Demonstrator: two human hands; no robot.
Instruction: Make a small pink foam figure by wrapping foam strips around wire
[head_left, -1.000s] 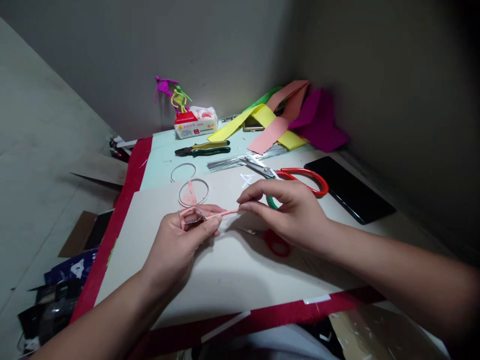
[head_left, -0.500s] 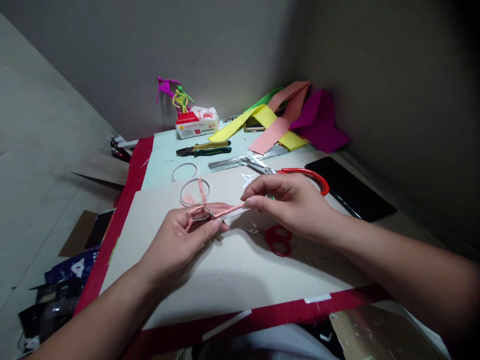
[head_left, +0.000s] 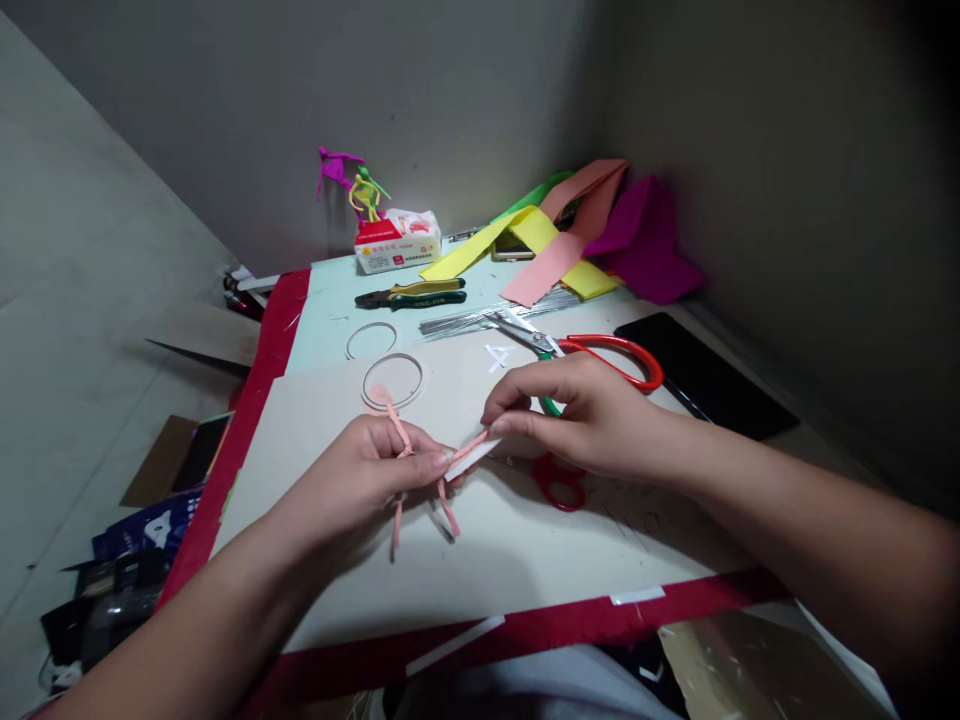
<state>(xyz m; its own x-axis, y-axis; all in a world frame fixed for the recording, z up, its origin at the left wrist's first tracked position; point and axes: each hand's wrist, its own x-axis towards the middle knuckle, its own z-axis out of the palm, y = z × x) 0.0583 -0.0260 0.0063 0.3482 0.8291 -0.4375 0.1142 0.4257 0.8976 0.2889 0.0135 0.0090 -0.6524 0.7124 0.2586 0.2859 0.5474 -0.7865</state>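
My left hand [head_left: 379, 465] is closed, thumb and fingers pinching a small wire figure wrapped in pink strip. Thin limbs of the pink-wrapped wire figure [head_left: 448, 512] stick out above and below the fingers; its middle is hidden by them. Between the two hands runs a narrow strip [head_left: 472, 456], pink along one edge and white on the other. My right hand [head_left: 574, 410] pinches the strip's far end between thumb and forefinger. Just behind my left hand lies a ring of wire [head_left: 365, 385] on the table.
Red-handled scissors [head_left: 611, 345] lie behind my right hand, near a black tablet [head_left: 709, 375]. Farther back are pliers [head_left: 412, 294], thin wires [head_left: 461, 322], a tissue pack [head_left: 397, 245] with small figures, and folded paper strips [head_left: 544, 268]. Red tape [head_left: 547, 628] edges the table.
The pink-wrapped figure has turned in my left hand, so two limbs now hang below the fingers. The stretch of strip between my hands is shorter.
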